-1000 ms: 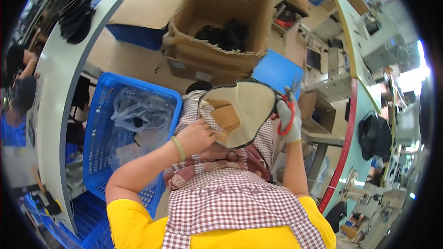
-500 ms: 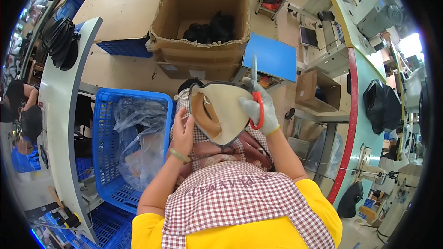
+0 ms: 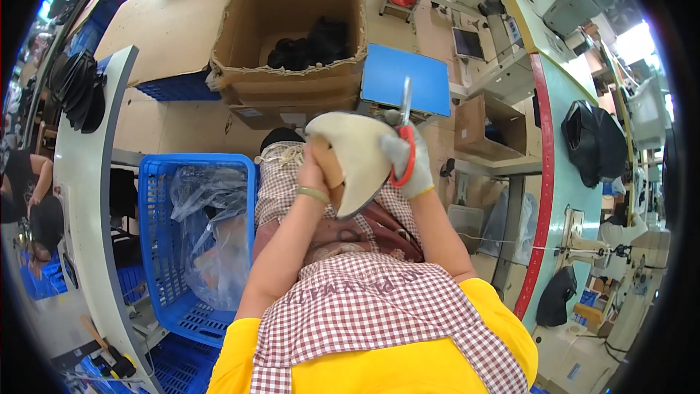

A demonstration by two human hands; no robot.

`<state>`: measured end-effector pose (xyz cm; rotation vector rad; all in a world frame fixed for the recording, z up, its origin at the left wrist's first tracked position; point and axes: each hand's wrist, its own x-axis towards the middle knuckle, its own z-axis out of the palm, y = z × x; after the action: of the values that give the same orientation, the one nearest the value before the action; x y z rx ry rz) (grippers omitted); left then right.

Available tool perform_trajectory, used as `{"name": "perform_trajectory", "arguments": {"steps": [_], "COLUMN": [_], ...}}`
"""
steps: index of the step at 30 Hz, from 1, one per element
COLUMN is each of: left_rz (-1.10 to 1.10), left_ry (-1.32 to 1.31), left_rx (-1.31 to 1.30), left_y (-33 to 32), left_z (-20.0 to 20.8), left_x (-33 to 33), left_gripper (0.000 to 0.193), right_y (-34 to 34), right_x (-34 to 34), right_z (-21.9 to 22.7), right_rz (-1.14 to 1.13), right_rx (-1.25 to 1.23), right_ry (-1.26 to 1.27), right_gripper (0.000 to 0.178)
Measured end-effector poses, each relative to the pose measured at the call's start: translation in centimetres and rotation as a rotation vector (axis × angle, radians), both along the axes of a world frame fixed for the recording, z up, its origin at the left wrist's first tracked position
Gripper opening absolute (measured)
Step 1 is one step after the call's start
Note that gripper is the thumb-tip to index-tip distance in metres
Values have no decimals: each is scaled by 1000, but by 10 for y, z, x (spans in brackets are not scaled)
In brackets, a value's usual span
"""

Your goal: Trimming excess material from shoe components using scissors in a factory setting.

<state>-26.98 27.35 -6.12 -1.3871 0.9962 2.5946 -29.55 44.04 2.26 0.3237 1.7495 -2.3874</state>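
A cream, curved, cap-like piece [image 3: 348, 142] with a dark edge and a tan inner part [image 3: 330, 163] is held up over my lap. My bare left hand [image 3: 310, 171] grips its left side at the tan part; some of the fingers are hidden behind it. My right hand [image 3: 418, 175], in a pale grey glove, is closed round red-handled scissors [image 3: 410, 155] with the blades pointing up and away from me. The gloved fingertips also touch the right side of the cream piece.
A blue crate [image 3: 157, 241] with clear plastic bags stands at my left. Ahead is a big cardboard box [image 3: 292, 87] holding black items, beside a blue-topped stool [image 3: 405, 76]. White [image 3: 87, 175] and green [image 3: 550, 248] work tables flank me, with black caps [image 3: 76, 91] on the left one.
My left hand has moved from the piece's left edge to a grip on the tan part. The piece has turned, showing more cream and less tan. The scissors stay in my right hand.
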Motion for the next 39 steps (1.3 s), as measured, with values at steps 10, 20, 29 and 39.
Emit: {"name": "perform_trajectory", "arguments": {"steps": [10, 20, 29, 39], "left_rz": [-315, -1286, -807, -621], "left_ry": [269, 792, 387, 251], "left_rx": [-804, -1227, 0, -1337], "left_y": [-55, -22, -32, 1], "left_z": [-31, -24, 4, 32], "left_x": [24, 54, 31, 28], "left_gripper": [16, 17, 20, 32], "right_y": [77, 64, 69, 57], "right_x": [-7, -52, -53, 37], "right_z": [-75, -67, -29, -6], "right_rz": [-111, -51, -368, 381], "right_rx": [271, 784, -8, 501], "right_ry": [-187, -353, -167, -278], "right_gripper": [40, 40, 21, 66]}}
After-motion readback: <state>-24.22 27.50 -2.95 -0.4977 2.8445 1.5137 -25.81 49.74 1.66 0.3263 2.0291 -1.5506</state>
